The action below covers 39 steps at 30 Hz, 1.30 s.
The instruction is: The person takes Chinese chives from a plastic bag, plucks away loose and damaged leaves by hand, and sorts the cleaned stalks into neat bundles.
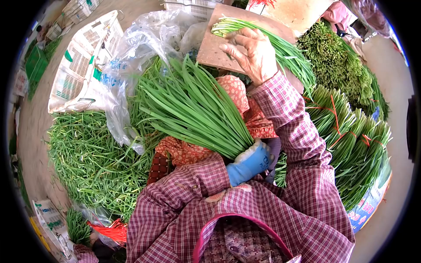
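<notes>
My left hand [251, 162], in a blue and white glove, is closed around the stem ends of a big bunch of garlic chives [193, 105]. Their long flat green leaves fan out to the upper left across my lap. Further up, my bare right hand [252, 50] is over a brown board [215, 50]. Its thumb stands apart from the bent fingers, which are at the edge of a second bunch of chives [283, 50] lying on that board. That bunch has pale stem ends at the left and leaves drooping over the board's right side.
Loose chives [96, 162] are heaped at left beside clear plastic bags [151, 39] and a white crate [85, 61]. Red-tied bundles [357, 149] stand at right, below budded stalks [335, 65]. Red ties [112, 231] lie lower left. A patterned orange cloth [184, 149] covers my lap.
</notes>
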Motion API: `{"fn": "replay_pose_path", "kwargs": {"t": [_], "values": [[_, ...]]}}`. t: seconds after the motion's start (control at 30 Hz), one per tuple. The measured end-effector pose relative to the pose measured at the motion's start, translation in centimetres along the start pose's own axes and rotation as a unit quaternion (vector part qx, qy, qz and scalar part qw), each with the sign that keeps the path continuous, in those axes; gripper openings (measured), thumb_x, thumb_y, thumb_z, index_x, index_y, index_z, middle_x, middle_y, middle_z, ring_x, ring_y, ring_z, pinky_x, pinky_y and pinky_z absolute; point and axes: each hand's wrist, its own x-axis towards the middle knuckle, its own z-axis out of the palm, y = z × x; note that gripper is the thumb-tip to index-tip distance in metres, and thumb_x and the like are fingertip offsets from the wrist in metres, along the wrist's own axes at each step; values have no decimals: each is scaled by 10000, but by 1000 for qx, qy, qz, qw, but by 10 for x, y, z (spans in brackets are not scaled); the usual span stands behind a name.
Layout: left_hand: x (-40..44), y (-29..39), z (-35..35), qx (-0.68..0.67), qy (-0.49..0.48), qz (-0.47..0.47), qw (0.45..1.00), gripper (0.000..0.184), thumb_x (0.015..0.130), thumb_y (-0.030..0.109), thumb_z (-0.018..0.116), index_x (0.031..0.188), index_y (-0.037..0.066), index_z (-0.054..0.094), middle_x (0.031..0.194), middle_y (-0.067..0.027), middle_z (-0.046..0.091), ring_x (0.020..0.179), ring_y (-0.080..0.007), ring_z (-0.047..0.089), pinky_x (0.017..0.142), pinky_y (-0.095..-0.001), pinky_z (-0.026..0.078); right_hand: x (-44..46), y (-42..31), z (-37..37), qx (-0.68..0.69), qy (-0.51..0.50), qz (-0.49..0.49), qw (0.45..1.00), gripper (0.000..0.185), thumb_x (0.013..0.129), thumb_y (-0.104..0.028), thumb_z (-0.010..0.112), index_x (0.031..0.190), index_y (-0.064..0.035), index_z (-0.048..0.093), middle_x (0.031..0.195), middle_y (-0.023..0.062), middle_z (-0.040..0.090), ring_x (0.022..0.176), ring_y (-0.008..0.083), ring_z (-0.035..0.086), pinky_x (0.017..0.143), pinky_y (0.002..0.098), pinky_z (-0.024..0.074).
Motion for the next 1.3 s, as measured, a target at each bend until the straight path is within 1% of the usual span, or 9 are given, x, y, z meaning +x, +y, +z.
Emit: {"fn": "replay_pose_path", "kwargs": {"t": [0.03,0.17,0.33,0.4,0.6,0.73,0.83,0.9,1.3], "values": [[-2,-9,1,-355,111,17,928,143,860,233,453,914,156,561,736,-8,494,731,-178,499,783,-386,379,-4,-3,-3,6,-47,4,999,242,767,-218,689,982,-113,653,916,54,593,883,257,553,798,385,442],[-3,-9,0,-439,117,-33,890,133,852,219,467,874,134,567,746,-17,502,737,-185,511,799,-406,403,-30,-35,-17,245,-185,21,951,144,758,-178,693,874,-110,640,921,80,606,851,303,613,712,392,519],[-5,-26,-7,-488,78,-20,869,186,869,202,461,955,121,604,887,-49,609,859,-236,589,907,-403,415,-67,-58,-39,237,-350,25,906,97,779,-145,690,842,-78,657,801,88,676,727,254,666,646,348,537],[-1,-28,-9,-702,-69,38,707,279,898,222,456,1109,132,614,1153,-61,615,1085,-235,565,1009,-372,370,-81,-66,-45,172,-370,43,912,117,773,-184,673,828,-84,650,769,99,651,706,289,641,619,371,513],[-10,-10,-6,-568,60,-16,821,329,873,218,511,1179,155,613,1225,-6,593,1141,-189,531,1001,-353,356,-105,-67,-43,37,-326,106,939,178,754,-234,688,788,-68,633,725,95,625,660,287,631,585,383,498],[-5,29,1,-635,50,-55,769,388,916,271,468,1279,146,526,1332,-21,507,1222,-211,461,1045,-398,328,-104,-76,-37,33,-324,138,935,251,730,-272,718,745,-47,606,714,115,625,642,300,635,576,387,494],[-2,43,5,-943,-15,-8,332,554,975,409,304,1481,215,191,1553,-5,140,1425,-190,136,1165,-383,138,-107,-76,-25,34,-286,166,943,263,723,-283,725,753,-56,597,714,113,624,644,302,635,570,388,490],[0,42,2,-611,-18,9,791,538,967,400,340,1459,206,243,1529,-8,220,1401,-211,211,1156,-391,173,-108,-77,-24,52,-266,167,948,256,720,-278,727,769,-64,595,710,103,618,643,296,636,562,385,486],[1,4,-8,-478,-45,49,876,527,960,360,337,1460,203,280,1542,-6,196,1413,-197,190,1166,-388,118,-108,-81,-20,-22,-292,163,942,178,722,-230,729,753,-79,642,694,43,638,582,229,631,538,346,494]]}}
